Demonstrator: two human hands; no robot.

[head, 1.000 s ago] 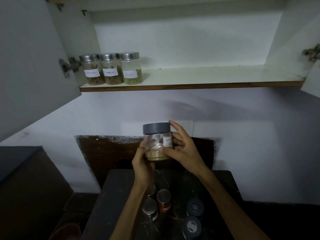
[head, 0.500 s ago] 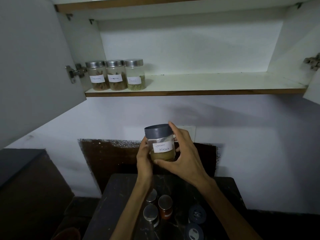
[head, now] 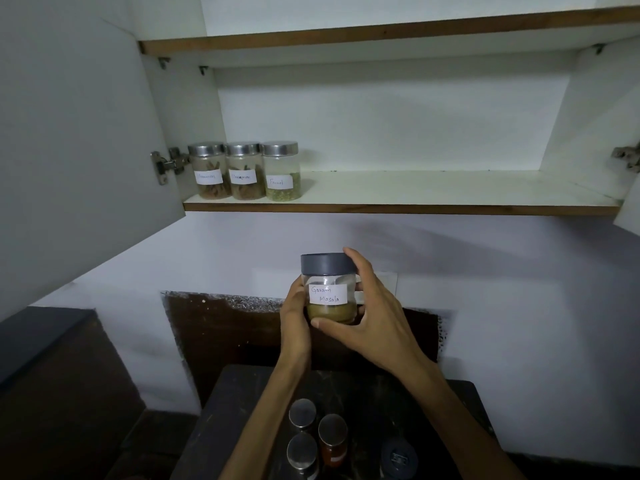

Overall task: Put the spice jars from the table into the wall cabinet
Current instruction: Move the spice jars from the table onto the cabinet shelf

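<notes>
Head view: below the grip, small metal-lidded jars [head: 302, 414] stand on the dark table [head: 239, 410]. Both hands clasp an upright clear glass jar with a grey lid and a "Garam Masala" label [head: 328, 289], left hand [head: 294, 323] on one side, right hand [head: 374, 313] on the other. Above and left of it, three steel-lidded labelled jars [head: 244, 171] stand on the white cabinet shelf [head: 415, 192].
</notes>
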